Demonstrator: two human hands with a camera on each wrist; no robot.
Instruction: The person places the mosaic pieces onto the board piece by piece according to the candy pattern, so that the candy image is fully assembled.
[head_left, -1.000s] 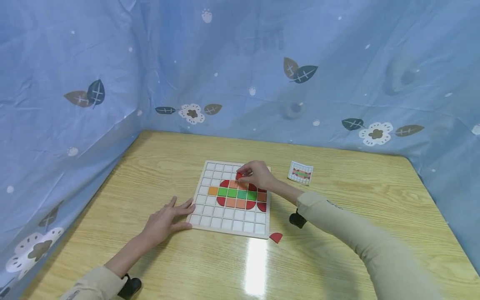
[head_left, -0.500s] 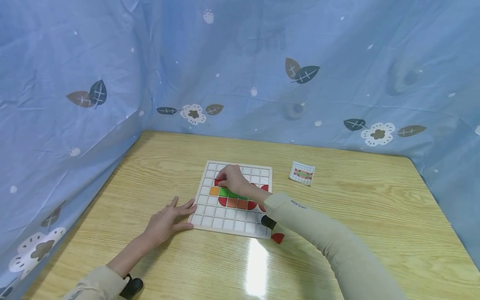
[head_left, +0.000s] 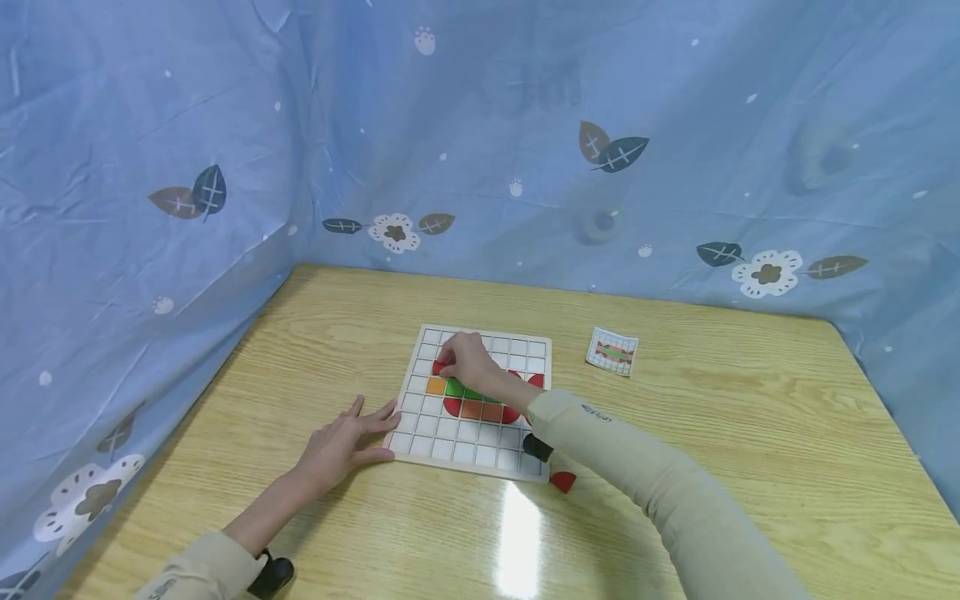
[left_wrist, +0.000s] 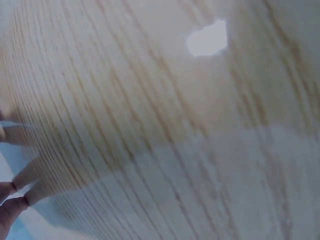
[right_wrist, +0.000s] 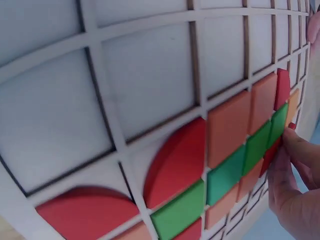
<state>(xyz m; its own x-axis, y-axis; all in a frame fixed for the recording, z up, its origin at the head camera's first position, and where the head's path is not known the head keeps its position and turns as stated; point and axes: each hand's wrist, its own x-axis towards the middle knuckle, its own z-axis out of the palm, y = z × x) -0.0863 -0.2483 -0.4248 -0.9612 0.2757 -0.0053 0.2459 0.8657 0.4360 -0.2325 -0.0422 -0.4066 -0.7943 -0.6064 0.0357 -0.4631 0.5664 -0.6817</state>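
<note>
A white gridded wooden board [head_left: 486, 456] lies on the table, partly filled with coloured tiles. My right hand [head_left: 468, 362] is over its upper left part, thumb and fingers pinching a red tile [head_left: 438, 367] just above the orange square tile [head_left: 436, 386]. Green tiles [right_wrist: 256, 152] run in a row through the pattern, with salmon squares [right_wrist: 228, 130] and red quarter-circle tiles [right_wrist: 180, 165] on either side. The hand and sleeve cover part of the pattern in the head view. My left hand [head_left: 335, 446] rests spread at the board's left edge, fingertips at the rim.
One loose red quarter-circle tile [head_left: 562, 482] lies off the board's lower right corner. A small printed card [head_left: 612, 351] with a similar pattern lies to the board's right. Blue patterned cloth [head_left: 480, 150] hangs behind and left of the wooden table [head_left: 712, 417].
My right hand has moved left across the board with the red tile, from the upper middle to beside the orange tile, then stayed there. The left hand has kept its place.
</note>
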